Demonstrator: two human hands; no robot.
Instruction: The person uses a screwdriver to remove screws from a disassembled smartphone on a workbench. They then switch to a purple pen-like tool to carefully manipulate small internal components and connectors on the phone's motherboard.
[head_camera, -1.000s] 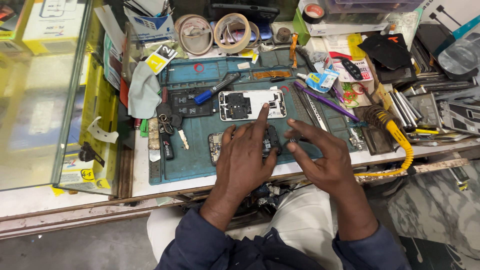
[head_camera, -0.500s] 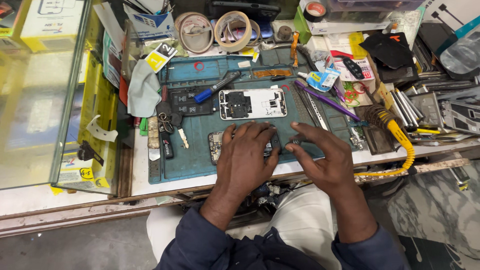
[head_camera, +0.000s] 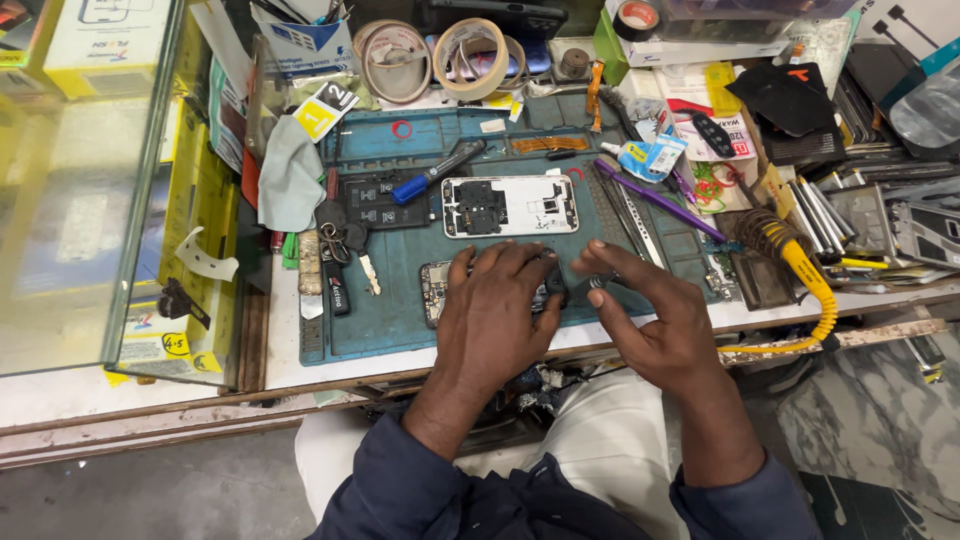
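Mat: a teal work mat (head_camera: 400, 310) covers the middle of the counter (head_camera: 285, 345).
Opened phone: a white phone frame (head_camera: 510, 205) lies face down on the mat, insides showing.
Screwdriver: blue-handled (head_camera: 435, 170), just left of the frame.
Tape: two rolls (head_camera: 470, 55) at the back edge.
Soldering iron: yellow-corded (head_camera: 790, 255), at the right.
Keys: a bunch (head_camera: 345, 250) at the mat's left.
Cloth: grey-green (head_camera: 290, 180), beside a glass case (head_camera: 90, 180).

Single head-worn view, looking steeply down from above the seated person, close over the teal work mat (head_camera: 400, 320) and bench edge.
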